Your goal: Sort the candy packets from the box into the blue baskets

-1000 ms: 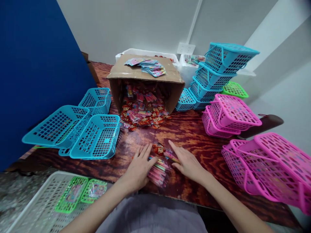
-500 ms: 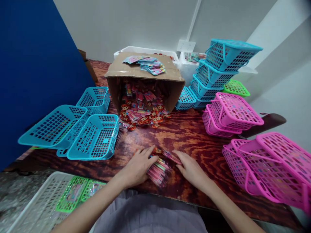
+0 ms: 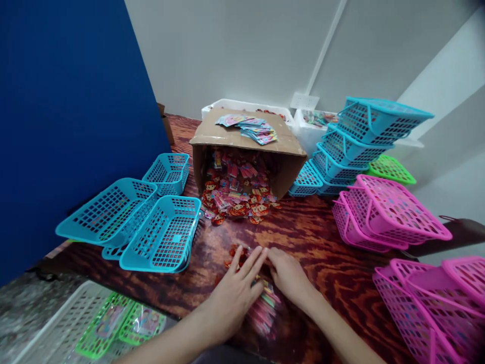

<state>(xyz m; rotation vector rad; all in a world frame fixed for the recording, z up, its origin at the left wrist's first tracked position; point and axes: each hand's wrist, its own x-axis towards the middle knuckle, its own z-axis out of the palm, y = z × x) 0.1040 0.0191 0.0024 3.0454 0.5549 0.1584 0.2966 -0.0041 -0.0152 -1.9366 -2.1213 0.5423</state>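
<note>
On the wood-grained table (image 3: 318, 222), below the tipped cardboard box (image 3: 227, 139), my left hand (image 3: 237, 296) and right hand (image 3: 291, 275), apart half a second ago, now meet at lower centre. I can't tell whether either grips. The pink packets (image 3: 263, 308) stick out beneath, their loose neighbour apparently drawn in with them.

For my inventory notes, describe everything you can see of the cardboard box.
The cardboard box is plain tan and lies on its side on the wood-patterned table, its open end facing the person. The front edge of its upper side looks shiny, perhaps from tape. Flat, colourful packets lie fanned out on top; inside, small pink and red packets are heaped, spilling out onto the table.
</note>
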